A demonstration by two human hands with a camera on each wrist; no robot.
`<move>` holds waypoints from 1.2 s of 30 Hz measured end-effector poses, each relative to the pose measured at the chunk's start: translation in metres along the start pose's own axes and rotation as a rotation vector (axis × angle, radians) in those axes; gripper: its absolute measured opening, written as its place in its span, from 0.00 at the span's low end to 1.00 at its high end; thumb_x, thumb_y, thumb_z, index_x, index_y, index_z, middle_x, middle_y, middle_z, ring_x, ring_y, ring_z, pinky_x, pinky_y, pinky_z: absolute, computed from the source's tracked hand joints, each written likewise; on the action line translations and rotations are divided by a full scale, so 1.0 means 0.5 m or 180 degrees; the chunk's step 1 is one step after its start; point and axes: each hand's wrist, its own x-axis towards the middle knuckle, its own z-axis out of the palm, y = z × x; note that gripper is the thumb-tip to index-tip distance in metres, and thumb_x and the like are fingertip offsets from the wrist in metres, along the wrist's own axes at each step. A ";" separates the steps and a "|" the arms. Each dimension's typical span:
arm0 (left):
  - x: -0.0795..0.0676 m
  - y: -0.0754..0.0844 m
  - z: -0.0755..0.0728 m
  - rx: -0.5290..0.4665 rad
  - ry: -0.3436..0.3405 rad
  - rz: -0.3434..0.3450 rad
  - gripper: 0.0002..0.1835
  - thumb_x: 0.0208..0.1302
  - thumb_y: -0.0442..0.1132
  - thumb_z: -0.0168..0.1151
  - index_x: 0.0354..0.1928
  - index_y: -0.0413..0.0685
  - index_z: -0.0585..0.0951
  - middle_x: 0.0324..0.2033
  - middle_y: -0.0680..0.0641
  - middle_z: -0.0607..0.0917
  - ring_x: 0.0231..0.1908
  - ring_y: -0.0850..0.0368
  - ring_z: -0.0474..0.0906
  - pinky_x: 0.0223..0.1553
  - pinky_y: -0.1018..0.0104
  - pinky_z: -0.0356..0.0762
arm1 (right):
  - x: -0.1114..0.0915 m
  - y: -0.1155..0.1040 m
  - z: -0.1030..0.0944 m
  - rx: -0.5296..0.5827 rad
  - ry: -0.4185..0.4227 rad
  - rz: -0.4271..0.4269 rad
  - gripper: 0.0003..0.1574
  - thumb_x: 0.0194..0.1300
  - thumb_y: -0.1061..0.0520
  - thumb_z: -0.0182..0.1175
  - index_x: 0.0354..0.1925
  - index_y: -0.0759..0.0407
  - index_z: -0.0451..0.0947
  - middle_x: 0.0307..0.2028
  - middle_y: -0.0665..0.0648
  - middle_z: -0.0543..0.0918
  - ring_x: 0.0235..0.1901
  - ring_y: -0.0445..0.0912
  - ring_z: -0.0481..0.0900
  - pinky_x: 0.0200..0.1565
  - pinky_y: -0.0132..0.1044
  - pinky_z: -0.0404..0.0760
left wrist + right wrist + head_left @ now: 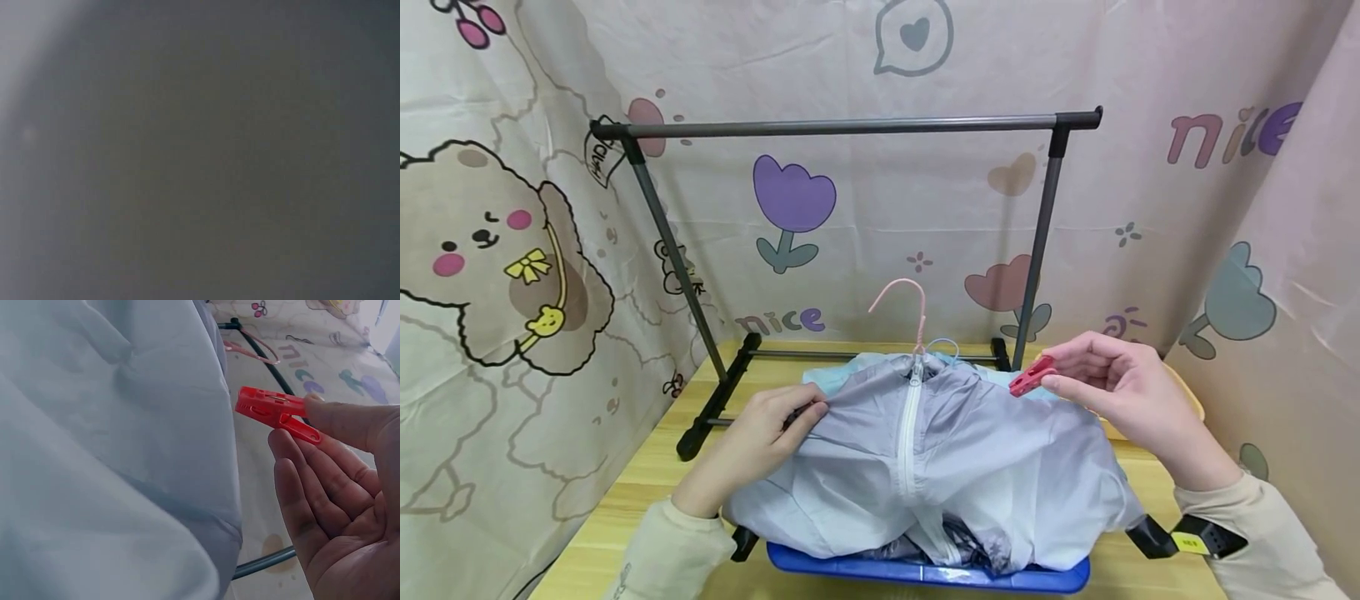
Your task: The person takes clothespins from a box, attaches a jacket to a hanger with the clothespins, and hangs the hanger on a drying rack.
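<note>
A pale grey zip-up jacket (857, 467) hangs on a hanger with a pink hook (904, 285), its white zipper (910, 433) running down the front. My left hand (767, 433) grips the jacket at its left shoulder, with something dark showing between the fingers. In my right hand (1131, 392), thumb and fingertips pinch a red clothespin (272, 407) by its handle end, just off the right shoulder. The right wrist view shows the clothespin beside the jacket's edge. The left wrist view is only a dark blur.
A grey-black garment rack (850, 127) stands behind on the wooden table (617, 500). A light blue garment (831, 377) with a blue hanger hook (946, 341) lies behind the jacket. Below the jacket is a blue tray (925, 575). Something yellow (1187, 392) shows behind my right hand.
</note>
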 end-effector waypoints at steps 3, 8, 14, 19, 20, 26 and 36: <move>0.000 0.002 0.000 -0.0001 0.0000 0.0010 0.09 0.78 0.32 0.62 0.40 0.57 0.84 0.32 0.60 0.83 0.31 0.69 0.74 0.34 0.71 0.76 | 0.001 -0.001 0.007 -0.0043 0.0036 -0.0010 0.16 0.66 0.69 0.73 0.51 0.62 0.85 0.41 0.45 0.94 0.38 0.36 0.92 0.37 0.29 0.86; 0.000 0.006 0.000 -0.0009 0.0008 0.0069 0.09 0.77 0.31 0.62 0.40 0.56 0.84 0.32 0.60 0.83 0.31 0.69 0.74 0.33 0.71 0.75 | 0.001 -0.003 0.015 -0.0142 0.0090 0.0028 0.14 0.66 0.64 0.75 0.49 0.59 0.86 0.40 0.44 0.94 0.37 0.40 0.92 0.36 0.29 0.86; 0.001 0.009 0.000 -0.0009 0.0029 0.0133 0.09 0.77 0.31 0.62 0.40 0.55 0.84 0.32 0.59 0.83 0.31 0.69 0.73 0.33 0.71 0.75 | 0.003 -0.001 0.022 -0.0167 0.0108 -0.0023 0.13 0.65 0.65 0.75 0.48 0.60 0.87 0.39 0.44 0.93 0.36 0.42 0.92 0.35 0.29 0.86; 0.002 0.011 0.000 -0.0008 0.0035 0.0142 0.09 0.76 0.31 0.63 0.40 0.55 0.84 0.32 0.59 0.83 0.31 0.69 0.73 0.33 0.71 0.75 | 0.005 0.002 0.025 -0.0127 0.0075 -0.0056 0.13 0.65 0.66 0.75 0.47 0.59 0.87 0.39 0.45 0.94 0.37 0.42 0.92 0.36 0.30 0.86; 0.001 0.011 0.000 -0.0008 0.0034 0.0140 0.09 0.76 0.31 0.63 0.40 0.55 0.84 0.32 0.59 0.83 0.31 0.69 0.73 0.33 0.71 0.75 | 0.006 0.002 0.026 -0.0141 0.0071 -0.0058 0.13 0.65 0.65 0.75 0.47 0.58 0.87 0.39 0.45 0.94 0.37 0.42 0.93 0.36 0.30 0.86; 0.000 0.011 0.000 -0.0019 0.0028 0.0117 0.09 0.77 0.31 0.62 0.40 0.56 0.84 0.34 0.59 0.84 0.32 0.69 0.75 0.34 0.71 0.77 | 0.008 0.004 0.031 -0.0197 0.0056 -0.0057 0.12 0.65 0.64 0.76 0.46 0.57 0.87 0.38 0.45 0.94 0.37 0.40 0.92 0.35 0.29 0.85; 0.000 0.005 0.005 -0.0001 0.0078 0.0200 0.10 0.75 0.29 0.63 0.40 0.55 0.84 0.33 0.58 0.83 0.32 0.69 0.74 0.33 0.71 0.76 | 0.010 0.009 0.036 -0.0302 0.0043 0.0061 0.12 0.66 0.61 0.77 0.46 0.53 0.87 0.38 0.45 0.93 0.36 0.39 0.91 0.36 0.29 0.85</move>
